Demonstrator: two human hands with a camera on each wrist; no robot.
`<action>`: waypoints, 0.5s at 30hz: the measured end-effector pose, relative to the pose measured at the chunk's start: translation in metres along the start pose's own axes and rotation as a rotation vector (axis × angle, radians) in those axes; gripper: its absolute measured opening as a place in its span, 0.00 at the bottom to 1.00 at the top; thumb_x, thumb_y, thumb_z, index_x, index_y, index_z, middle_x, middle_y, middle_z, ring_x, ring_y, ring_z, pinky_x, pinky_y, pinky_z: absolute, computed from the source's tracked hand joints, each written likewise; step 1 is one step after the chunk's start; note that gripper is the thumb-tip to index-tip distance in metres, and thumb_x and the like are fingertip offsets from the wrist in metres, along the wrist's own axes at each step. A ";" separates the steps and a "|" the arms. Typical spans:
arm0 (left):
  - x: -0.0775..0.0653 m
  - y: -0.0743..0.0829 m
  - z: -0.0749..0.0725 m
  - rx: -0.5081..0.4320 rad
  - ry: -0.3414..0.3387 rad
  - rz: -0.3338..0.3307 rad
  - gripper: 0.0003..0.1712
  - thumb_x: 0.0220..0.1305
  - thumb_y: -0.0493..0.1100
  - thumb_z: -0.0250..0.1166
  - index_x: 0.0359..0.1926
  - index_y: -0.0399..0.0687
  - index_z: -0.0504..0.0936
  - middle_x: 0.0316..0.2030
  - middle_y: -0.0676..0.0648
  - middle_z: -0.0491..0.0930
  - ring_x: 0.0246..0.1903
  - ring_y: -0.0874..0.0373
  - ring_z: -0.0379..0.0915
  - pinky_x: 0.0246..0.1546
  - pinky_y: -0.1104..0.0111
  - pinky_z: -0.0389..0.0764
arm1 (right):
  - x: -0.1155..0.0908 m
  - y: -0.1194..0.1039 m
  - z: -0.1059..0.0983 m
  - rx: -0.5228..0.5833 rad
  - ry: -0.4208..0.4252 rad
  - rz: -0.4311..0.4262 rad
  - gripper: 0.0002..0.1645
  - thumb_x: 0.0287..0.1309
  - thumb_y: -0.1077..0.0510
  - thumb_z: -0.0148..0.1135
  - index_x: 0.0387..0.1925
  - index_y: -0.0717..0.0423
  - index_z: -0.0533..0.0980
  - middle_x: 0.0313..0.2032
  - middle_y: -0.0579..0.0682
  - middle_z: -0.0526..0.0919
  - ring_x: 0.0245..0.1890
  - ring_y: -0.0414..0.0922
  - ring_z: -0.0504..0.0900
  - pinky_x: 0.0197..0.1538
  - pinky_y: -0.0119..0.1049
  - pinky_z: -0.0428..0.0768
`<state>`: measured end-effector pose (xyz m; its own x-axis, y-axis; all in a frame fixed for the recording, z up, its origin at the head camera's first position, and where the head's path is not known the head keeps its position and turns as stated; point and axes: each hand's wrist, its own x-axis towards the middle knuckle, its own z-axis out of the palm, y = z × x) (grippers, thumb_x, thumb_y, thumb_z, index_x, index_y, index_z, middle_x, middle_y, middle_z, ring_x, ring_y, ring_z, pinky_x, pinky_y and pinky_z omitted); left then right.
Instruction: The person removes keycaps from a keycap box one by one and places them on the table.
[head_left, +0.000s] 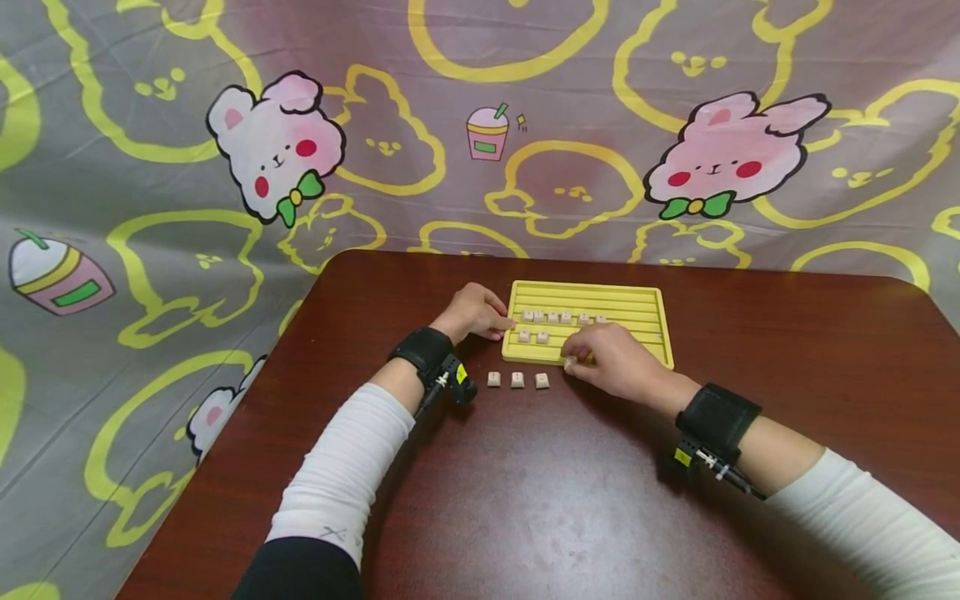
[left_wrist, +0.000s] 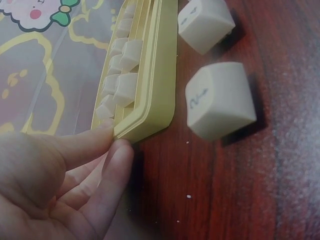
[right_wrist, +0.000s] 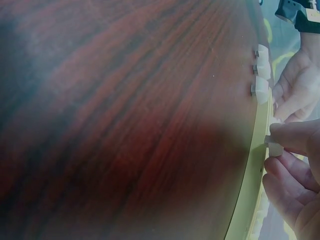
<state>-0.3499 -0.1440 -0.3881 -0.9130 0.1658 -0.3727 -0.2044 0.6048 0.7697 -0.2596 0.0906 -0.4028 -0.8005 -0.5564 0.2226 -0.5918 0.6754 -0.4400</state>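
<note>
A yellow ridged tray (head_left: pixel 585 286) lies on the table, with cream keycaps (head_left: pixel 552 317) standing in two of its rows. My left hand (head_left: pixel 474 310) pinches the tray's left edge; the left wrist view shows thumb and finger at a corner of the tray (left_wrist: pixel 160 112). Between the thumb and fingers of my right hand (head_left: pixel 611 358) is a single keycap (right_wrist: pixel 275 149), held close over the tray's near rim. Three loose keycaps (head_left: pixel 517 380) sit in a line on the table before the tray, one of them a keycap (left_wrist: pixel 222 100) with a dark printed mark.
The dark red-brown wooden table (head_left: pixel 555 500) runs out on both sides of the tray. Behind it hangs a grey cloth (head_left: pixel 457 200) printed with cartoon animals. Black straps (head_left: pixel 720 423) with small cameras go round both wrists.
</note>
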 end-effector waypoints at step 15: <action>0.001 0.001 0.000 0.002 -0.003 -0.020 0.15 0.58 0.35 0.73 0.44 0.33 0.83 0.41 0.37 0.81 0.24 0.61 0.81 0.36 0.66 0.90 | -0.003 -0.005 0.002 -0.030 -0.034 0.008 0.04 0.59 0.59 0.69 0.37 0.52 0.85 0.33 0.45 0.87 0.34 0.40 0.85 0.39 0.37 0.85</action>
<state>-0.3507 -0.1434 -0.3877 -0.9079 0.1557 -0.3892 -0.2218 0.6096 0.7611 -0.2542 0.0880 -0.4024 -0.8018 -0.5669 0.1889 -0.5884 0.6940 -0.4148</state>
